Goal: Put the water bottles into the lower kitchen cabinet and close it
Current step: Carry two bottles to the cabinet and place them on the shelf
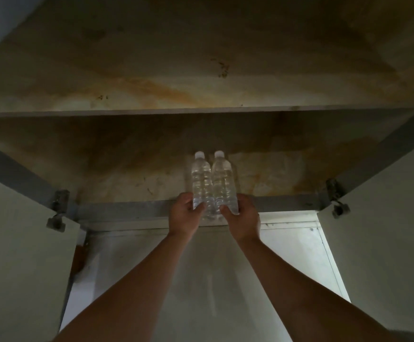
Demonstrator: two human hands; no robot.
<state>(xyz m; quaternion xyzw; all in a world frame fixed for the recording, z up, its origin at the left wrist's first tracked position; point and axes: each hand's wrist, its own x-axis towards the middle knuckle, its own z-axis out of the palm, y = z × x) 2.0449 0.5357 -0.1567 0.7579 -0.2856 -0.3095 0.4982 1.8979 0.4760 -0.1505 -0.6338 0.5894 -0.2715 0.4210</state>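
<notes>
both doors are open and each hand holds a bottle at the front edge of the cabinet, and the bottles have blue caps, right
Not quite: the caps are white, not blue, as the head view shows. The rest holds: both doors are open, the left hand holds the left bottle and the right hand the right bottle at the cabinet's front edge.

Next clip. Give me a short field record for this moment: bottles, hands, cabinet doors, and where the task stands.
bottles: left bottle and right bottle, clear, white caps, upright, side by side and touching, at the front of the cabinet floor
left hand: grip around the base of the left bottle
right hand: grip around the base of the right bottle
shelf: above the bottles, stained, nothing visible on it
doors: left door and right door both open
task status: bottles inside, not released; cabinet not yet closed
</notes>
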